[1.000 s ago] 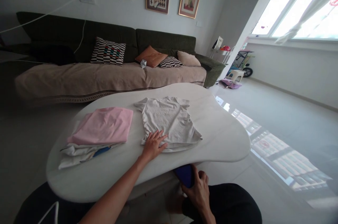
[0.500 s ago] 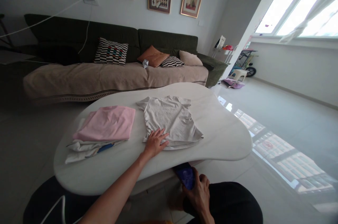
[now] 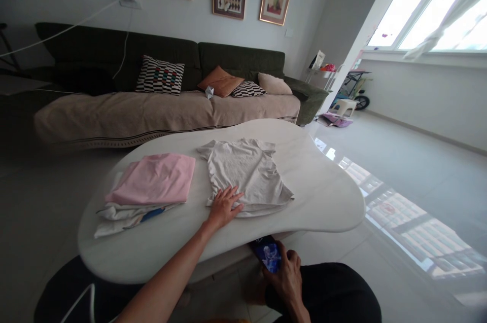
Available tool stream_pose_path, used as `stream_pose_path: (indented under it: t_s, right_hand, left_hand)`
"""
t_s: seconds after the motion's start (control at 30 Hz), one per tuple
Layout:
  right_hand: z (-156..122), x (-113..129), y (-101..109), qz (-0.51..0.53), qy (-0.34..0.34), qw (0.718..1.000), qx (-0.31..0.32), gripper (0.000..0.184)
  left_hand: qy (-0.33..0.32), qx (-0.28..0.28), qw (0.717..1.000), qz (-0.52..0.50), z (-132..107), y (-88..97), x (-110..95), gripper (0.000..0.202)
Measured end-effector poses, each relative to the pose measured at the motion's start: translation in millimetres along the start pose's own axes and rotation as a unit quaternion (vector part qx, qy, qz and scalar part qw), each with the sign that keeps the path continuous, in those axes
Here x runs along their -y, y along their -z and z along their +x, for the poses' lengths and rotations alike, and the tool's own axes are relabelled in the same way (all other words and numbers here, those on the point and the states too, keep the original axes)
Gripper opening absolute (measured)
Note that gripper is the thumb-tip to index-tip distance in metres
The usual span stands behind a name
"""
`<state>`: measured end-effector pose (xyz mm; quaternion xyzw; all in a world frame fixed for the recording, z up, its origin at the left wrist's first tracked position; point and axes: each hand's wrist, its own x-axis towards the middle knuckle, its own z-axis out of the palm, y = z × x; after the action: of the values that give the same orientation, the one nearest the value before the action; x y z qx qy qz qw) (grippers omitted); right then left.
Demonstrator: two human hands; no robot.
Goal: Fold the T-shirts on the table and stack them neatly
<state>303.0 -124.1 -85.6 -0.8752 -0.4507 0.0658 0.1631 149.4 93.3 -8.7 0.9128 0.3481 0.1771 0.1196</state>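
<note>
A light grey T-shirt (image 3: 247, 173) lies spread flat on the white oval table (image 3: 327, 201). My left hand (image 3: 224, 207) rests palm down on the shirt's near left hem, fingers apart. To its left sits a stack of folded clothes with a pink garment (image 3: 155, 183) on top and white pieces beneath. Below the table's near edge, my right hand (image 3: 287, 277) grips a phone (image 3: 269, 254) with a lit blue screen, held above my dark-clothed lap.
A dark green sofa (image 3: 236, 59) with a beige throw and several cushions stands behind the table. Framed pictures hang on the wall. Glossy tiled floor stretches right toward bright windows, a small stool (image 3: 344, 107) and clutter in the far corner.
The view shifted slightly. My right hand tilted the phone so its lit screen shows. My left hand stays on the shirt.
</note>
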Motion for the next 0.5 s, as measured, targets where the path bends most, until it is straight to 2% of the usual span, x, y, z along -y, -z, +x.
stream_pose_path:
  t_s: [0.2, 0.3, 0.4, 0.5]
  right_hand:
    - [35, -2, 1, -0.027, 0.051, 0.998, 0.029, 0.063]
    - [61, -10, 2, -0.025, 0.089, 0.992, 0.084, 0.054]
    - [83, -21, 8, 0.024, 0.124, 0.982, 0.138, 0.049]
    - [98, -30, 16, 0.06, 0.125, 0.975, 0.174, 0.042]
  left_hand:
    - [0.0, -0.002, 1.0, -0.006, -1, -0.9, 1, 0.043]
    - [0.002, -0.001, 1.0, -0.009, -1, -0.1, 0, 0.042]
    - [0.003, -0.003, 1.0, -0.013, -1, 1.1, 0, 0.042]
    - [0.005, -0.004, 1.0, -0.017, -1, 1.9, -1, 0.042]
